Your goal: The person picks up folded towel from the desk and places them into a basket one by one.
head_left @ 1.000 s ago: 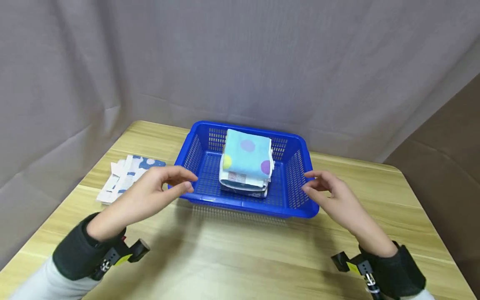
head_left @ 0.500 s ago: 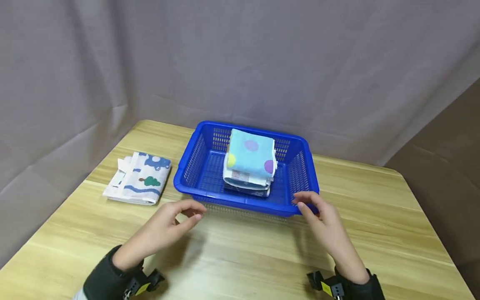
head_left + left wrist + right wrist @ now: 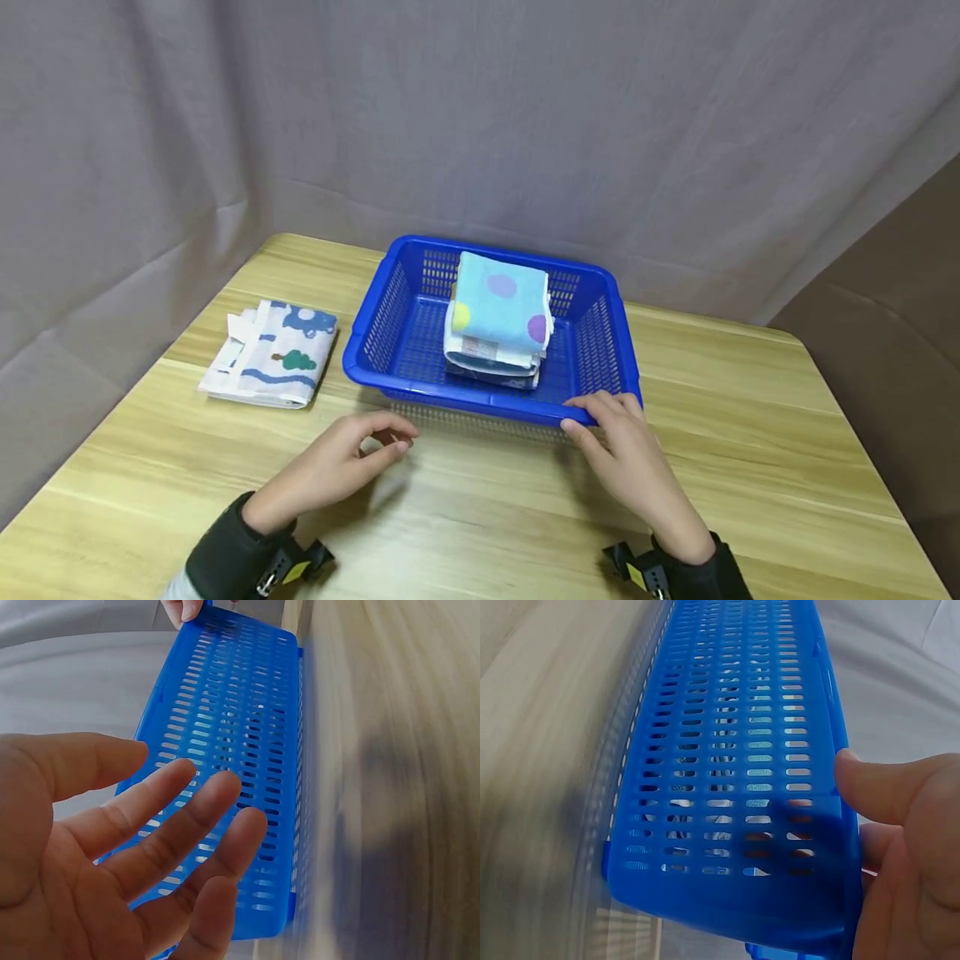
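My right hand [image 3: 628, 467] grips the near right corner of the blue plastic basket [image 3: 457, 396]. In the right wrist view its thumb [image 3: 870, 784] lies against the outside of the rim, with the fingers over the other side. My left hand [image 3: 333, 467] hovers over the table in front of the basket's near left part, apart from it. Its fingers are loosely bent and hold nothing, as the left wrist view shows too. Inside the basket lies a stack of folded towels, topped by a turquoise towel [image 3: 495, 312] with purple and yellow dots.
A folded white towel [image 3: 281, 371] with blue and green patterns lies on the table left of the basket. The wood-grain table [image 3: 480, 517] extends in front and to the right. Grey cloth [image 3: 480, 117] hangs behind it.
My right hand has come down and left from beside the basket's right side onto its near right corner and grips it. My left hand has drawn back towards me, uncovering the white towel.
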A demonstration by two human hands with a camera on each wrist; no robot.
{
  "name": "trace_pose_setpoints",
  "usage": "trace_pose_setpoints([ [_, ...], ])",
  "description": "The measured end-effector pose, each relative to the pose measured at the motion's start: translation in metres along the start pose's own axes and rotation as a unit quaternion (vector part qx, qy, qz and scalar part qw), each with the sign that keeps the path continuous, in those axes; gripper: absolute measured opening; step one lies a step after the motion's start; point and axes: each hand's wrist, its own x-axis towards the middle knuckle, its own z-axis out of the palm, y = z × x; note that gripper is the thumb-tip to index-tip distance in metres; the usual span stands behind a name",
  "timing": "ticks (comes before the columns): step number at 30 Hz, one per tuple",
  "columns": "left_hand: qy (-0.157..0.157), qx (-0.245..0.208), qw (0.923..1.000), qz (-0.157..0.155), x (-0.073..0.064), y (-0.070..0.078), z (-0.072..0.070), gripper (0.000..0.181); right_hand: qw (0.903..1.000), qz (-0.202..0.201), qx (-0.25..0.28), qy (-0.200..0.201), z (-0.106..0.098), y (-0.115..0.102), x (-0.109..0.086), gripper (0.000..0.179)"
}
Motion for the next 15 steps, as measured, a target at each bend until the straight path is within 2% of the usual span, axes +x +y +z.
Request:
trace_pose_setpoints([
  [9,0.001,0.004,1.0,-0.002,-0.005,-0.004,-0.002,0.02,0.9999,-0.01,0.008,0.007,0.003,0.0,0.001,0.018],
  [12,0.012,0.013,0.9998,-0.001,-0.006,-0.006,-0.009,0.02,0.9998,-0.013,0.011,0.013,0.003,0.001,0.002,0.017],
  [15,0.042,0.022,0.9988,-0.008,-0.01,-0.009,-0.022,0.018,0.9997,-0.016,0.013,0.016,0.004,0.002,0.001,0.017],
])
